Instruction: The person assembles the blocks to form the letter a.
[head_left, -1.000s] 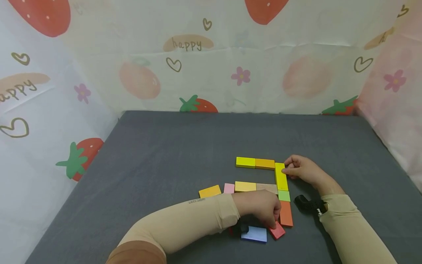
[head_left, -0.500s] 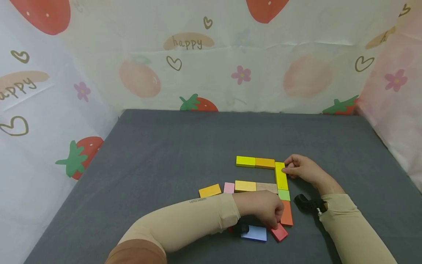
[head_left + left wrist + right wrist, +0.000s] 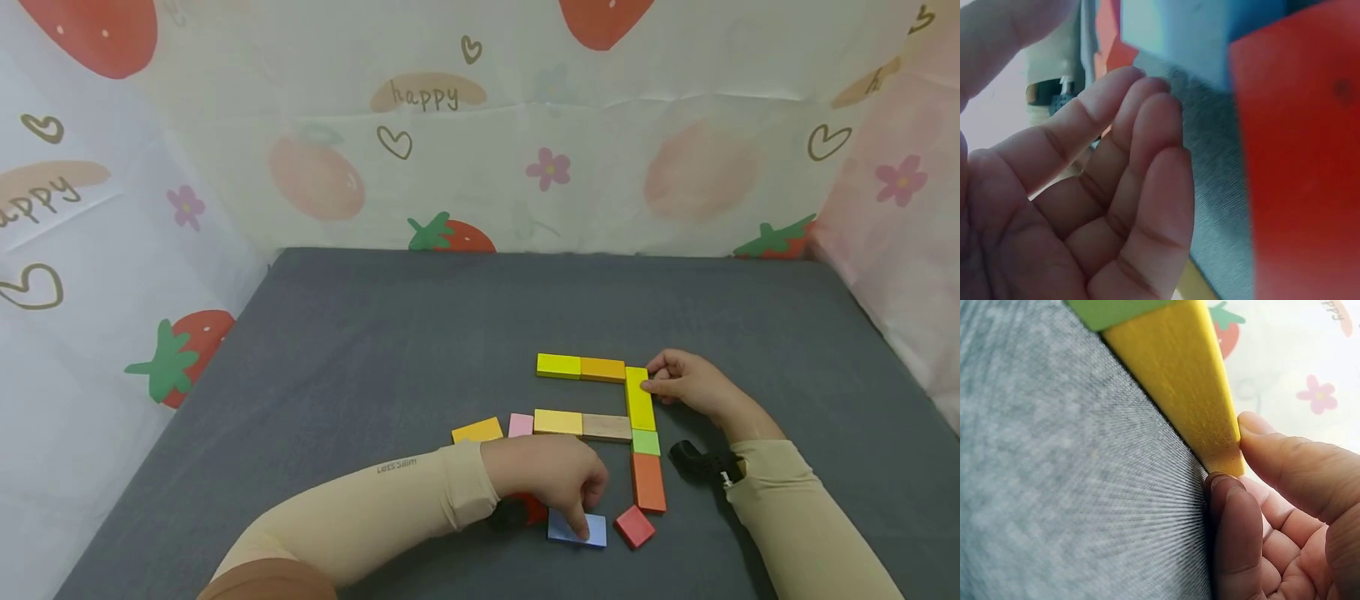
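Observation:
Over the blue block [image 3: 564, 528], my left hand [image 3: 551, 472] reaches down, with one digit on or just above its top. In the left wrist view, this hand's fingers [image 3: 1163, 194] are loosely bent, apart from the thumb, with nothing between. A large red block [image 3: 1300, 156] and the blue block [image 3: 1172, 34] lie beside them. My right hand [image 3: 693, 385] holds the far end of an upright-running yellow block [image 3: 640, 404], thumb on its top edge and fingertips at its end in the right wrist view. A small red block [image 3: 634, 527] lies turned askew, apart from the orange-red block [image 3: 648, 483].
A green block [image 3: 646, 442] joins the yellow and orange-red ones. At the back are a yellow block [image 3: 558, 366] and an orange block [image 3: 602, 370]. Pale yellow [image 3: 558, 422], wood-coloured [image 3: 607, 427], pink [image 3: 521, 425] and amber blocks [image 3: 477, 430] form a middle row on the grey cloth [image 3: 360, 350].
My left hand first shifts the small red block slightly right, then lets go of it and moves left to the blue block. The right hand stays on the yellow block.

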`<state>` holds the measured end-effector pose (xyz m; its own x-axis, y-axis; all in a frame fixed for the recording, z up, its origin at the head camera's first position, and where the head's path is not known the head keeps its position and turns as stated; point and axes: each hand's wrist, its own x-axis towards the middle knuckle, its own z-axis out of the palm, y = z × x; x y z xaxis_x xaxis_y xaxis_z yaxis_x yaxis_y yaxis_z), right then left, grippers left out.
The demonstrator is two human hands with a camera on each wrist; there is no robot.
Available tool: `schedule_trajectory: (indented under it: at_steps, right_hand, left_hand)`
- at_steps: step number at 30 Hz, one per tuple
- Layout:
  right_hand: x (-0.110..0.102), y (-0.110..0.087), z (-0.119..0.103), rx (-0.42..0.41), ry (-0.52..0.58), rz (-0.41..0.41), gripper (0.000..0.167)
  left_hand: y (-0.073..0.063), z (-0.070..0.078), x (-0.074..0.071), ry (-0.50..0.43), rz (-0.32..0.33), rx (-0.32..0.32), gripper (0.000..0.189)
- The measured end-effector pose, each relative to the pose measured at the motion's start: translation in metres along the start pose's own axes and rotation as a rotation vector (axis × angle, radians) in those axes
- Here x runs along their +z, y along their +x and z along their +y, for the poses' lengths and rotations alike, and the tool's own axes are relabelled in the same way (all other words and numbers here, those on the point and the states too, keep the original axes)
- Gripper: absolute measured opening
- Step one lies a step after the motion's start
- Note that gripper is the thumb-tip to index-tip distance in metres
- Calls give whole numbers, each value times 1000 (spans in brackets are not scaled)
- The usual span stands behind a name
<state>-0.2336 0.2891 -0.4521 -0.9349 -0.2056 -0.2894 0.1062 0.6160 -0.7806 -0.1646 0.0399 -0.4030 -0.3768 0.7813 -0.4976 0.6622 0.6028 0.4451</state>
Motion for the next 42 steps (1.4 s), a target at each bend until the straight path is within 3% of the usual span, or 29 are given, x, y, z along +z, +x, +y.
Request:
schedule_trajectory:
  at_steps: [7, 14, 22, 29, 36, 42]
  right_hand:
    - [1, -1, -3, -5, -1, -2, 33]
    - [2, -1, -4, -1, -3, -1, 33]
    - [2, -2, -3, 5, -1, 0, 33]
    - [3, -2, -2, 23, -3, -6, 34]
    - [1, -1, -1, 31, -6, -7, 34]
    - [1, 0, -3, 29, -13, 0, 35]
  left_hand:
    - [-5, 6, 10, 50, 7, 12, 23]
    - [-5, 11, 11, 41, 29, -12, 21]
    - [-1, 8, 11, 68, 78, 9, 19]
    - [-16, -19, 1, 105, 172, -29, 19]
    - [-41, -49, 0, 219, 159, 16, 27]
    - [-50, -57, 3, 224, 155, 48, 27]
